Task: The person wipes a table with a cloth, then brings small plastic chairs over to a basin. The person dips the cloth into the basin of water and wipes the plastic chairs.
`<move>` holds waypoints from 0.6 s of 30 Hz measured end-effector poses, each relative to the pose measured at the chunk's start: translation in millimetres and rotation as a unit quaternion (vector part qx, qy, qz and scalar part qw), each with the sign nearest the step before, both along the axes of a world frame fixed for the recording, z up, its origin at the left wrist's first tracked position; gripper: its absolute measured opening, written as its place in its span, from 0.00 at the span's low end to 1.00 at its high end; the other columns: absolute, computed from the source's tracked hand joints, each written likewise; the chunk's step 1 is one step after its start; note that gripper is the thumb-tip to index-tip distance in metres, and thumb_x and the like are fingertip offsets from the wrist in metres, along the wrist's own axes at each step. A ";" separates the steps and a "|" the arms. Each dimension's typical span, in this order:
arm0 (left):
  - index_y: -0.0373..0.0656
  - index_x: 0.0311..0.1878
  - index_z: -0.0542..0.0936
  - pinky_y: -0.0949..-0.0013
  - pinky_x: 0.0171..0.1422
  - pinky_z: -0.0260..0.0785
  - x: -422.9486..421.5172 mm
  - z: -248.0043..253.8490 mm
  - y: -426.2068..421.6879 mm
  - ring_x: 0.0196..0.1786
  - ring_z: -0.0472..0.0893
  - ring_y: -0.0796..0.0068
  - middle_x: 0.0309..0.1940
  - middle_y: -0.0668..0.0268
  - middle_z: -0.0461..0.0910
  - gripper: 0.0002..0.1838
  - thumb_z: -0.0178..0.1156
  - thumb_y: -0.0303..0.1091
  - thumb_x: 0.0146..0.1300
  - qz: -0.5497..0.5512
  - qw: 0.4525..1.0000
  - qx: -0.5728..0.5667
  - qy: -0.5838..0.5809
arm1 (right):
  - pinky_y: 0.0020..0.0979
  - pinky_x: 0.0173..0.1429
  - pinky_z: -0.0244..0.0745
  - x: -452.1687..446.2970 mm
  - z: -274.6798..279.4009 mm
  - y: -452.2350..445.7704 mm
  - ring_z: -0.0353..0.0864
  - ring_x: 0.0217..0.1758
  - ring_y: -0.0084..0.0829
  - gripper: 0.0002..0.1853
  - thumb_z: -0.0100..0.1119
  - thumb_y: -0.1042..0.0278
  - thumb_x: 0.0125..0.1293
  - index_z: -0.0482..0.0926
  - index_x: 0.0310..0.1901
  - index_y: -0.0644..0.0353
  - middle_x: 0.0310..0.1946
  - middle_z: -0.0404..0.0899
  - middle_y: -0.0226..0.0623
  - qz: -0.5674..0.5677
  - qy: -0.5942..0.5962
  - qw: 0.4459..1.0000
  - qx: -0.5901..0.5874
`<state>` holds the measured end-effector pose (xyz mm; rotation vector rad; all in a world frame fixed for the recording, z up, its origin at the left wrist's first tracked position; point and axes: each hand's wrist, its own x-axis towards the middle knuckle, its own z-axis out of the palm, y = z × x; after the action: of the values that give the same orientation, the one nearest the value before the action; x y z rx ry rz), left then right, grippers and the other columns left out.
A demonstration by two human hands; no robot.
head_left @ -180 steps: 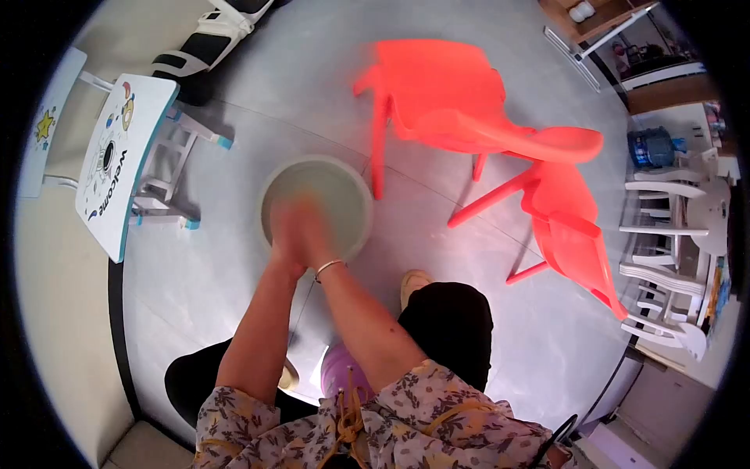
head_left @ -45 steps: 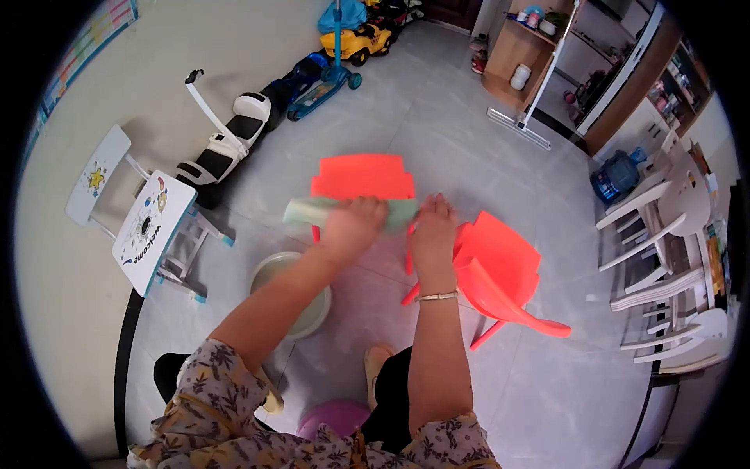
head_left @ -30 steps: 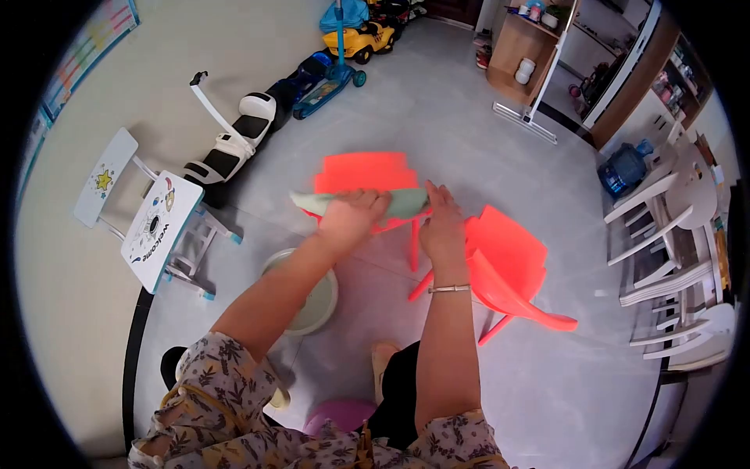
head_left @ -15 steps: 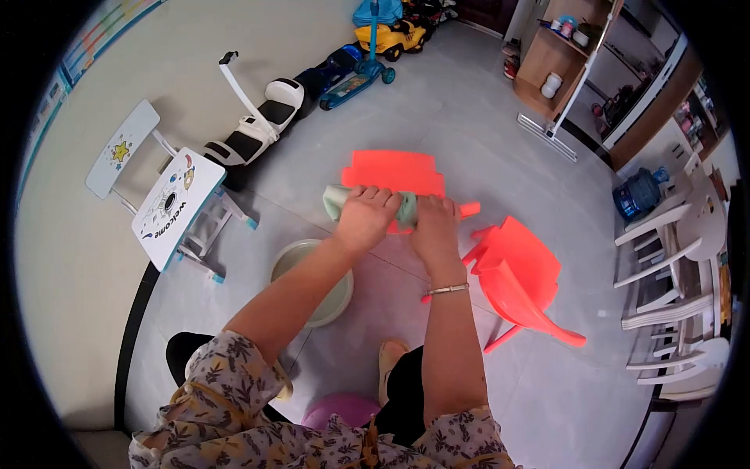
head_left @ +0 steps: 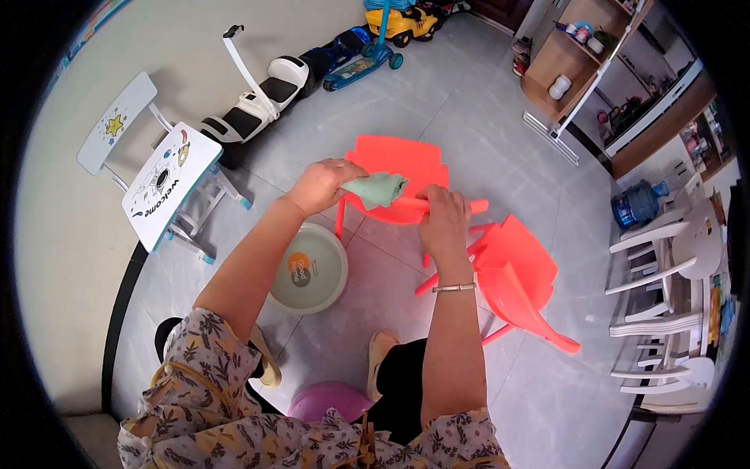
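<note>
In the head view, my left hand [head_left: 324,187] is closed around one end of a folded, pale green cloth [head_left: 376,190]. The cloth's free end points right, over a small red plastic chair [head_left: 402,158]. My right hand [head_left: 444,220], with a bracelet at its wrist, has its fingers curled over the top edge of this chair's backrest. A second red chair [head_left: 522,262] stands just to the right, close to my right forearm. Below my left forearm sits a round, pale basin [head_left: 332,273] with a label on its inside bottom.
To the left is a white folding chair [head_left: 168,184] marked "welcome". Ride-on scooters [head_left: 273,98] line the wall behind it. At the right stand white chairs [head_left: 664,258] and a blue water jug [head_left: 637,205]. A purple stool [head_left: 328,400] is below me, between my feet.
Both hands were together on the green cloth. My right hand has let go of it and taken the red chair's backrest, while my left hand has moved left with the cloth.
</note>
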<state>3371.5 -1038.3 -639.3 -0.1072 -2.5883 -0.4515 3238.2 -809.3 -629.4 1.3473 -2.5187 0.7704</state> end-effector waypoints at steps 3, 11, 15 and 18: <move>0.49 0.49 0.82 0.59 0.51 0.76 -1.9 -0.7 16.8 0.46 0.83 0.58 0.43 0.62 0.84 0.22 0.62 0.23 0.47 0.076 0.992 -0.083 -0.056 | 0.44 0.65 0.63 7.0 4.2 2.0 0.76 0.53 0.39 0.13 0.56 0.73 0.58 0.83 0.44 0.53 0.44 0.82 0.37 -0.011 0.033 0.999 0.023; 0.45 0.44 0.83 0.61 0.51 0.74 29.1 2.8 66.8 0.41 0.83 0.61 0.35 0.64 0.83 0.18 0.62 0.26 0.45 0.081 0.992 -0.089 0.048 | 0.44 0.62 0.65 28.5 7.2 26.9 0.79 0.51 0.37 0.12 0.56 0.69 0.58 0.86 0.42 0.49 0.39 0.85 0.34 -0.006 0.050 0.993 0.110; 0.44 0.47 0.81 0.60 0.54 0.73 59.1 5.2 86.1 0.45 0.83 0.60 0.39 0.63 0.83 0.20 0.62 0.25 0.46 0.055 0.995 -0.079 0.004 | 0.46 0.58 0.69 54.5 12.4 42.3 0.81 0.50 0.40 0.15 0.55 0.76 0.53 0.85 0.42 0.54 0.38 0.85 0.39 0.015 0.017 0.980 0.197; 0.42 0.53 0.78 0.57 0.58 0.71 81.0 15.6 100.4 0.50 0.81 0.57 0.45 0.59 0.82 0.24 0.63 0.29 0.48 0.031 0.995 -0.063 -0.066 | 0.44 0.53 0.74 69.9 6.7 48.9 0.82 0.48 0.40 0.12 0.56 0.74 0.52 0.83 0.39 0.57 0.35 0.84 0.39 0.025 0.018 0.966 0.255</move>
<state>3452.5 -937.9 -623.7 -0.0411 -2.7409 -0.2801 3308.1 -760.3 -622.6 1.5498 -2.7744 0.0915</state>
